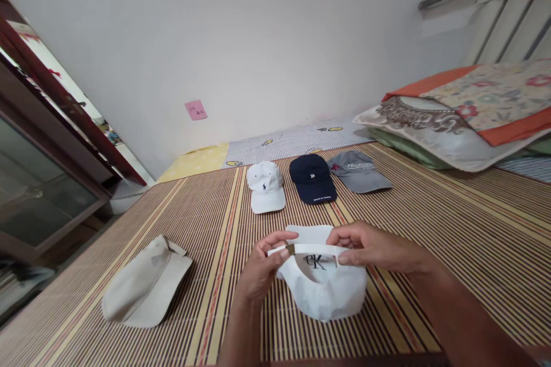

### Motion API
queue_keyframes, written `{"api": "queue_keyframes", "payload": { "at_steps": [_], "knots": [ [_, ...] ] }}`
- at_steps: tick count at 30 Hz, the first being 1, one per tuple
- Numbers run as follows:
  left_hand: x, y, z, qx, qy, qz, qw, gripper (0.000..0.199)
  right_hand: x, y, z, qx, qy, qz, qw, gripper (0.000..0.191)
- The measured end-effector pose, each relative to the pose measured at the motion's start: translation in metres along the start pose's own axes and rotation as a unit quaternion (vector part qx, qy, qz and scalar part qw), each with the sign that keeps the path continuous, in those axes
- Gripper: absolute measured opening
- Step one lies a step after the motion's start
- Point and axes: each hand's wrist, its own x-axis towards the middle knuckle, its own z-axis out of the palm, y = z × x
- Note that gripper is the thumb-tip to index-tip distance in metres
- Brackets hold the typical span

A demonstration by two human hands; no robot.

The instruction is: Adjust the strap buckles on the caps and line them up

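Observation:
A white cap [329, 295] with dark "CK" letters lies in front of me on the striped mat, its back strap raised towards me. My left hand [264, 264] pinches the strap's left end beside a brass-coloured buckle [290, 249]. The strap's right part is between the thumb and fingers of my right hand [365, 246]. Behind it stand a white cap with a small blue logo [266, 186], a navy cap [312, 178] and a grey cap [359, 171] in a row. A beige cap [146, 281] rests on its side at the left.
The striped bamboo mat [215, 229] covers the bed. Pillows with a floral, orange-edged cover [503, 97] lie at the back right. A pink note [196, 109] is on the wall [258, 40]. A glass-fronted cabinet [43, 183] stands at the left.

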Motion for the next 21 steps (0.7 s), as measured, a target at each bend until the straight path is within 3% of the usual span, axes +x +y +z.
{"api": "queue_keyframes", "payload": {
  "at_steps": [5, 11, 21],
  "knots": [
    [-0.003, 0.005, -0.006, 0.018, -0.023, -0.02, 0.999, 0.047, -0.001, 0.0, -0.002, 0.054, -0.002, -0.018, 0.998, 0.04],
    [-0.01, 0.01, -0.012, 0.058, -0.073, -0.078, 0.993, 0.046, -0.003, -0.003, -0.002, 0.036, 0.04, -0.029, 0.998, 0.042],
    [-0.009, 0.008, -0.015, 0.054, -0.101, -0.112, 0.987, 0.036, -0.007, -0.006, 0.001, 0.073, 0.058, -0.048, 0.994, 0.035]
  ]
}}
